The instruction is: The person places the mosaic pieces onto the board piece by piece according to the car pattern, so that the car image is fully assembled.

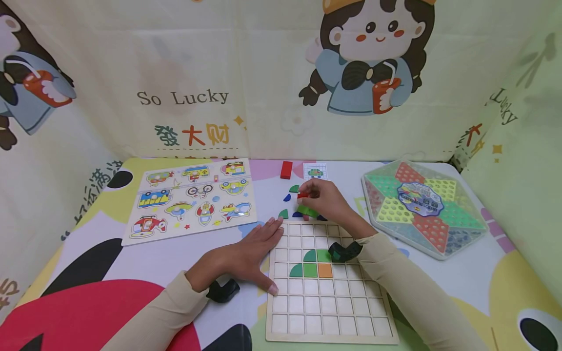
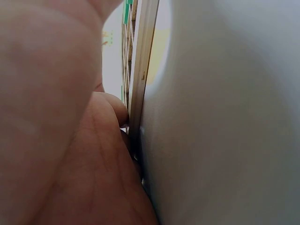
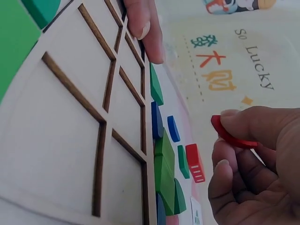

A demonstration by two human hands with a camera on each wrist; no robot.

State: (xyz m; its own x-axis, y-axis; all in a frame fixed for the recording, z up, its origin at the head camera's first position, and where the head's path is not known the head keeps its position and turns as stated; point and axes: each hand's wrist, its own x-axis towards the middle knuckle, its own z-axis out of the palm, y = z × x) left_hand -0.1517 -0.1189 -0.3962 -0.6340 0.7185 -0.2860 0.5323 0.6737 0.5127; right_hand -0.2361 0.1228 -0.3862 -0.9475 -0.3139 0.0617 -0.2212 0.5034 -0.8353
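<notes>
My right hand [image 1: 327, 199] pinches a small flat red piece [image 3: 233, 136] between thumb and fingertips, above the far edge of a wooden grid board [image 1: 329, 304]. With fingers spread, my left hand [image 1: 246, 249] rests along the board's left edge, thumb on the rim. On the grid sit dark green quarter-round pieces [image 1: 296, 271], green squares [image 1: 310, 270] and an orange square [image 1: 325, 270]. Beyond the board lie loose green squares [image 3: 164, 171], blue pieces [image 3: 173, 129] and green rounded pieces [image 3: 156, 85]. In the left wrist view, my palm [image 2: 93, 164] covers much of the picture.
A red block [image 1: 286, 170] and a pattern card [image 1: 315, 171] lie at the back. To the left is a vehicle picture puzzle [image 1: 189, 200]; to the right, a hexagonal Chinese checkers box [image 1: 423, 209]. A printed curtain [image 1: 263, 83] hangs behind the table.
</notes>
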